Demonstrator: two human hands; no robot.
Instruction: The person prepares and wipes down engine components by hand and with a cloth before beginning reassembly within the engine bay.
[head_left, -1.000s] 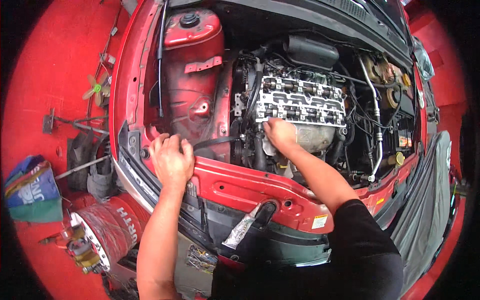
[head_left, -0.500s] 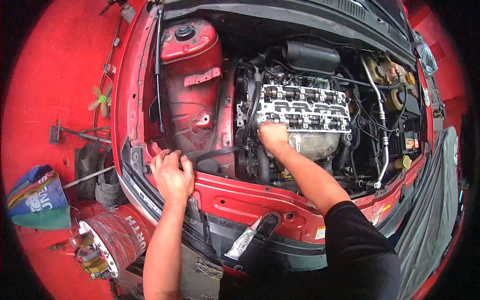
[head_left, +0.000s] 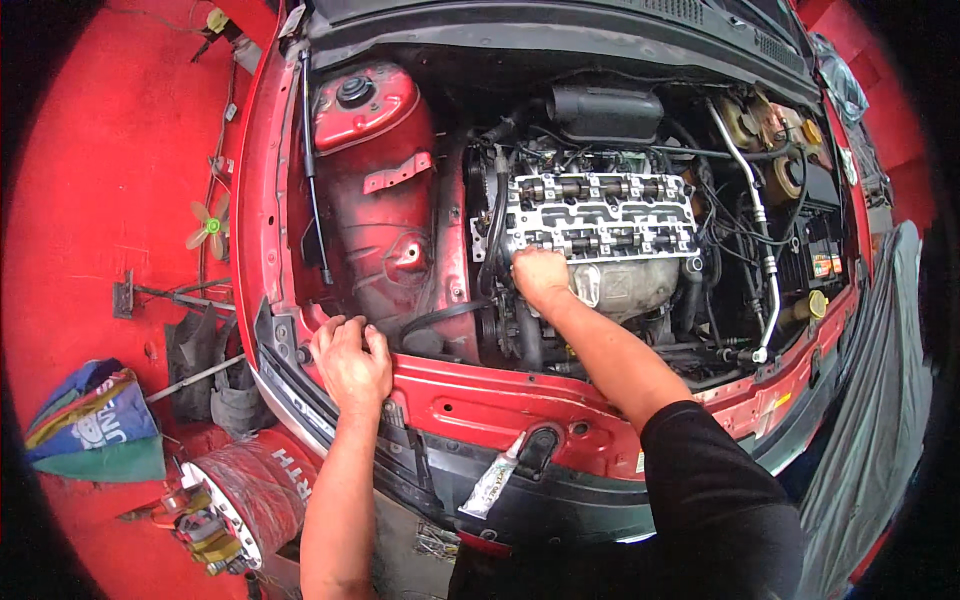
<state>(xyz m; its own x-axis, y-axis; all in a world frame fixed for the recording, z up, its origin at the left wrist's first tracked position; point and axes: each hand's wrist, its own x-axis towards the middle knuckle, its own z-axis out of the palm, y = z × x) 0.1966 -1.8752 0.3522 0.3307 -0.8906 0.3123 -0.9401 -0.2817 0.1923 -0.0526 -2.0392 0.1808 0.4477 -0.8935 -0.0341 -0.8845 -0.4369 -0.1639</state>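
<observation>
Ahead of me is an engine with its cylinder head (head_left: 605, 213) uncovered, two rows of camshafts and caps showing. My right hand (head_left: 541, 275) is closed at the head's front left corner, fingers curled down beside the near camshaft row. Whatever those fingers hold, if anything, is hidden beneath them. My left hand (head_left: 352, 362) lies on the red front panel (head_left: 470, 393) of the engine bay, fingers a little apart and draped over its inner edge, holding nothing. Just below the head, a metal heat shield (head_left: 630, 287) sits near my right wrist.
A white tube (head_left: 492, 483) lies on the front trim. The strut tower (head_left: 360, 110) and gas strut (head_left: 313, 170) are left; a silver pipe (head_left: 757, 210) and battery (head_left: 815, 262) are right. A tool-filled bucket (head_left: 215, 520) stands lower left. Grey cloth (head_left: 870, 350) covers the right fender.
My view has shifted and tilted slightly. My right hand stays at the head's front left corner, and my left hand still rests on the panel.
</observation>
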